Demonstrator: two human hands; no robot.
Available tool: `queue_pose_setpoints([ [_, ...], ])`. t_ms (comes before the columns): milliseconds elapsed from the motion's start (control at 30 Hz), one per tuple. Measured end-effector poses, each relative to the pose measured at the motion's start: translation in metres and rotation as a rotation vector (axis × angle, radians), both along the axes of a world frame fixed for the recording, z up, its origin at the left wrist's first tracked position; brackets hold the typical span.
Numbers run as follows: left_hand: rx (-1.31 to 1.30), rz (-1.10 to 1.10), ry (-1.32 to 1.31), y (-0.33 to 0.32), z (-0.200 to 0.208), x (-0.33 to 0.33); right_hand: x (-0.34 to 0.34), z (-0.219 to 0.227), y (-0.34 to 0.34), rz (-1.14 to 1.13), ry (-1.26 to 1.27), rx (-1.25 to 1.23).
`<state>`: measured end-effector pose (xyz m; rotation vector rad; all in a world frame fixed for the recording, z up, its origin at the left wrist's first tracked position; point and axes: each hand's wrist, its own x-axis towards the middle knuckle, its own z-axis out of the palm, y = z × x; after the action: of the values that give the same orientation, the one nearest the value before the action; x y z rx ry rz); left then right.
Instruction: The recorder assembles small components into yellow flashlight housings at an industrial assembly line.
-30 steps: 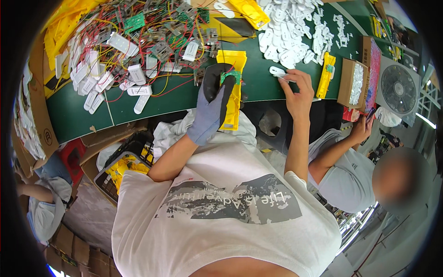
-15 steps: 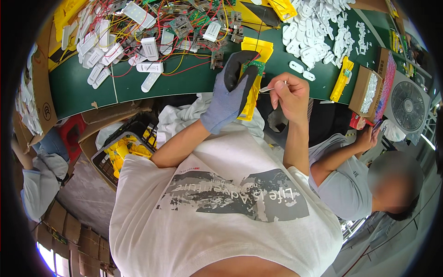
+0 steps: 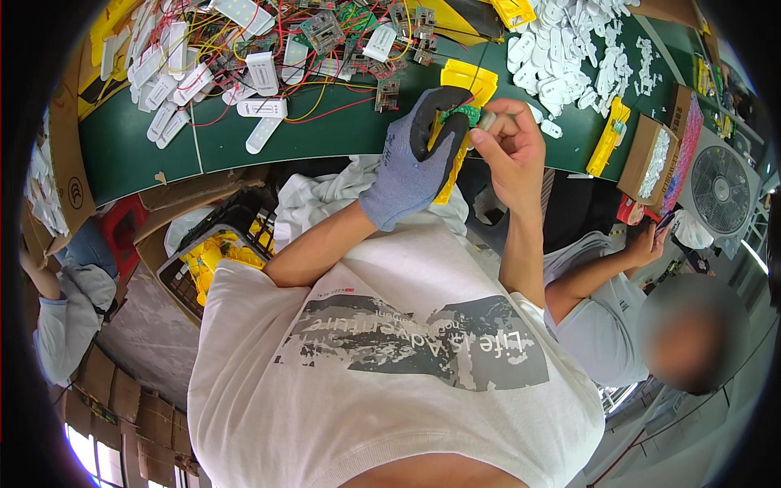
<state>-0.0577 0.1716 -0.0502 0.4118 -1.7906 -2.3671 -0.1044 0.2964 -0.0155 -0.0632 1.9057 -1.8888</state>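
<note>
My left hand (image 3: 413,159), in a grey-blue glove with black fingers, grips a long yellow plastic housing (image 3: 470,79) above the table's near edge. A small green circuit board (image 3: 464,115) sits in the housing, with my gloved thumb beside it. My bare right hand (image 3: 516,159) is closed at the board's right side, thumb and forefinger pinching a small pale plastic piece (image 3: 487,120). That piece is close against the board; whether it touches cannot be told. The fingers partly cover it.
Wired boards and white lamp panels (image 3: 262,73) pile up at the left of the green table (image 3: 325,138). White oval pieces (image 3: 541,61) heap at the right, near another yellow housing (image 3: 608,137). A crate (image 3: 181,281) holds yellow parts. A co-worker (image 3: 598,309) sits at right.
My right hand has brought the small pale piece up to the board. My left hand and the yellow housing have shifted slightly right and tilted.
</note>
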Motion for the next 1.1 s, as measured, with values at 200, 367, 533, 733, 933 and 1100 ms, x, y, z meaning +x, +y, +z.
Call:
queue_pose_setpoints([
  [200, -0.038, 0.007, 0.014, 0.001, 0.002, 0.000, 0.007, -0.011, 0.000, -0.085, -0.069, -0.044],
  [367, -0.089, 0.052, 0.053, 0.006, -0.003, 0.001, 0.016, -0.016, 0.001, -0.131, -0.018, -0.065],
  [533, -0.189, -0.037, -0.020, 0.003, -0.001, 0.000, 0.017, -0.018, -0.004, -0.137, 0.149, -0.028],
  [733, -0.203, -0.024, -0.007, 0.002, 0.001, 0.000, 0.024, -0.019, -0.005, -0.116, 0.214, 0.125],
  [933, -0.238, 0.016, 0.054, 0.003, 0.001, 0.004, 0.032, -0.015, -0.010, -0.209, 0.089, 0.081],
  [1100, -0.296, -0.029, 0.092, 0.001, -0.006, 0.003, 0.032, -0.013, -0.011, -0.143, 0.258, 0.263],
])
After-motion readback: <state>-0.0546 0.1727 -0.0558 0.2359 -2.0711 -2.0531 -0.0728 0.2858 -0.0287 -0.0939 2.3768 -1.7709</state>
